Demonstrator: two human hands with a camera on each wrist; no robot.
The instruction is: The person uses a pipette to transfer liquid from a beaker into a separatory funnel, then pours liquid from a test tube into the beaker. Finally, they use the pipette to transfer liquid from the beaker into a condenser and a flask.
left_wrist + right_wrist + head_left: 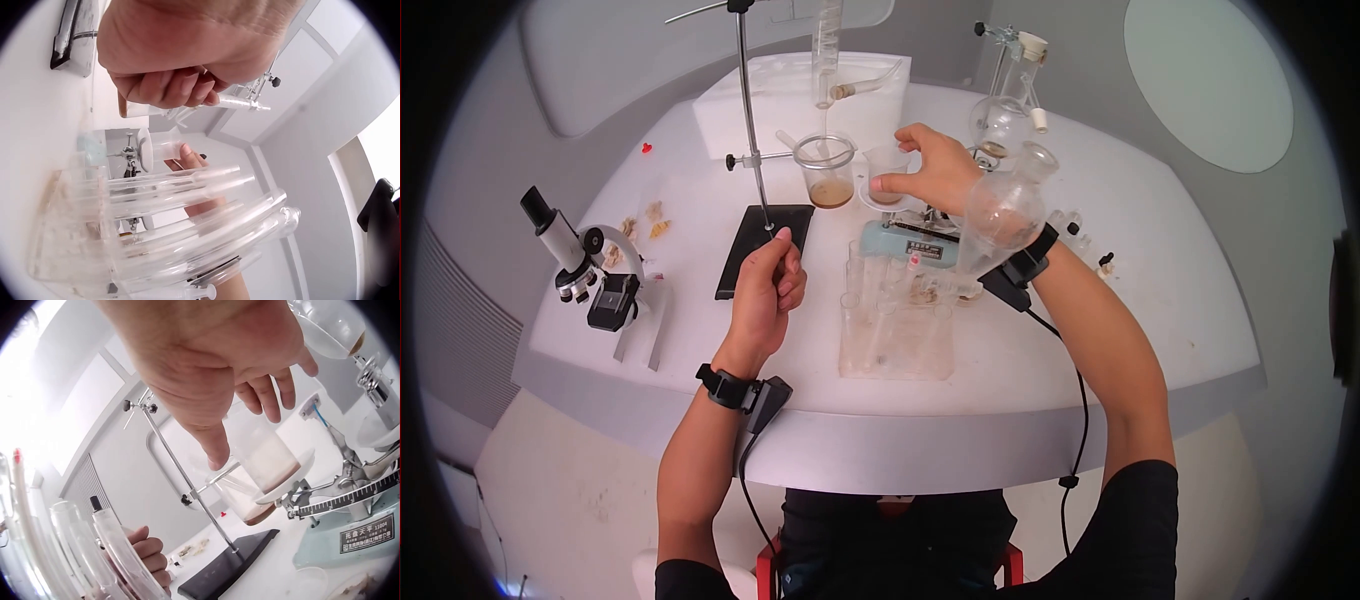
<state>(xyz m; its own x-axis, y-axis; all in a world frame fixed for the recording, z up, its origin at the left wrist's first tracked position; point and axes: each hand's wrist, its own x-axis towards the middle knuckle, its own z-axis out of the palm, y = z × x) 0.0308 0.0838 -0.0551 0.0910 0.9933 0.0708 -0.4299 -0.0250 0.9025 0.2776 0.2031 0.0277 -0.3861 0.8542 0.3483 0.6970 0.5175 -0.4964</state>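
Observation:
My right hand (940,172) reaches around a small clear plastic beaker (265,456) with brown material at its bottom. The beaker stands on the white pan (300,478) of a blue tray balance (900,243). In the right wrist view the thumb and fingers are spread on either side of the beaker, fairly straight. My left hand (768,285) is held in a loose fist in front of the black base (740,262) of a metal stand; nothing shows in it in the left wrist view. A larger beaker (830,188) with brown liquid stands below the stand's ring (823,150).
A rack (895,350) of clear tubes stands between my forearms. To the left is a microscope (590,260). A round glass flask (1005,210) overlaps my right wrist; another flask (1000,120) is clamped behind. A white foam box (770,85) stands at the back.

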